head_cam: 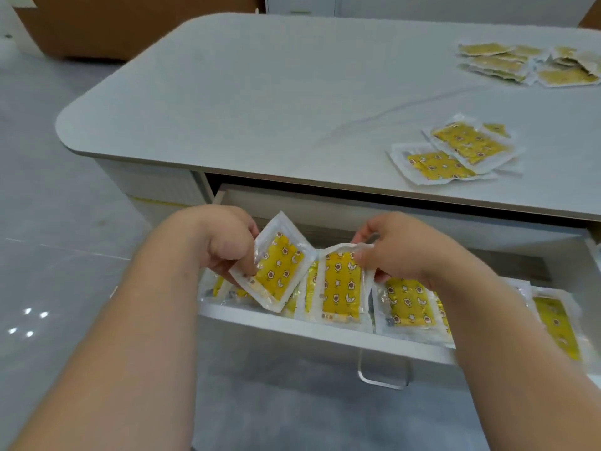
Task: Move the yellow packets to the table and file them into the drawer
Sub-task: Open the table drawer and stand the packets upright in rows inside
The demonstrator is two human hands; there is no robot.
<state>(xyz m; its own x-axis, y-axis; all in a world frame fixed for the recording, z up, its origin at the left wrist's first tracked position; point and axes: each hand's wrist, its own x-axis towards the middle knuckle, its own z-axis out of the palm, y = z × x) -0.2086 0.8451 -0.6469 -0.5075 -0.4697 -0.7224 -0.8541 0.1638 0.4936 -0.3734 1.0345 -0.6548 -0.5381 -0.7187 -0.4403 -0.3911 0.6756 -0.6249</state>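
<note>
The white drawer (325, 333) under the table stands pulled out, with several yellow packets standing in a row inside. My left hand (224, 242) pinches a tilted yellow packet (276, 265) by its left edge, above the drawer's left end. My right hand (400, 245) pinches the top edge of an upright yellow packet (341, 284) beside it. More filed packets (406, 304) stand to the right, partly hidden by my right forearm. A small pile of yellow packets (455, 151) lies on the grey table (260, 102) near its front right.
A second heap of pale yellow packets (533, 63) lies at the table's far right. The drawer has a clear handle (383, 372) on its front. A brown cardboard box (107, 24) stands on the floor beyond the table's left corner.
</note>
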